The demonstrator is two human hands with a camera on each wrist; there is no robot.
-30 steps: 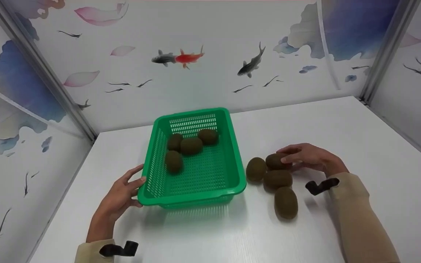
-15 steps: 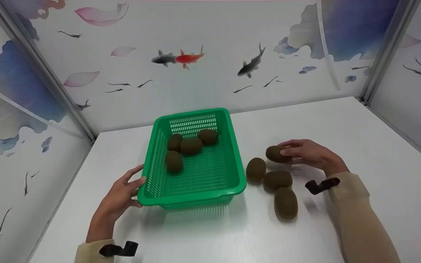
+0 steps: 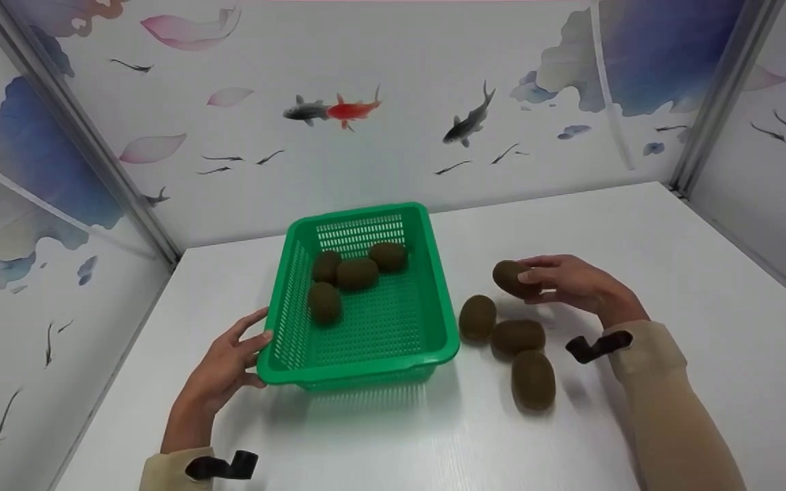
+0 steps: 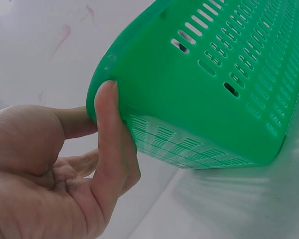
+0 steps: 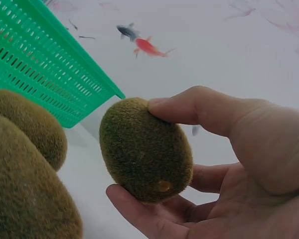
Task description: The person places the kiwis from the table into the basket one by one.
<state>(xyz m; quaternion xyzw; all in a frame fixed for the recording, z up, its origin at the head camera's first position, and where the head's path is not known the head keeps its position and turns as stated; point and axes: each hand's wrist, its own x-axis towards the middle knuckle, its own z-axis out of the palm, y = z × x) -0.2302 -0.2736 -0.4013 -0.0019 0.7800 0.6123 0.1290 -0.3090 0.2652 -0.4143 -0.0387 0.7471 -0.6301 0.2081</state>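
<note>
Between the thumb and fingers of my right hand (image 3: 574,283) is a brown, fuzzy kiwi (image 3: 514,278). The right wrist view shows this kiwi (image 5: 145,149) up close, thumb on top and fingertips beneath. Three more kiwis lie just in front of that hand on the table: one kiwi (image 3: 477,318) beside the basket, another kiwi (image 3: 518,338) lying crosswise, and a kiwi (image 3: 533,380) nearest me. My left hand (image 3: 222,365) grips the near left corner of a green plastic basket (image 3: 359,372); its fingers (image 4: 108,114) press the rim and outer wall. Several kiwis (image 3: 357,273) rest inside, toward the back left.
The white table (image 3: 393,443) meets a back wall (image 3: 393,164) printed with fish and petals. Side panels with metal corner posts (image 3: 724,95) close off left and right. The basket's far end stands close to the back wall.
My right hand has lifted its kiwi up from the group, slightly away from me, and tilted it. The left hand and basket stay put.
</note>
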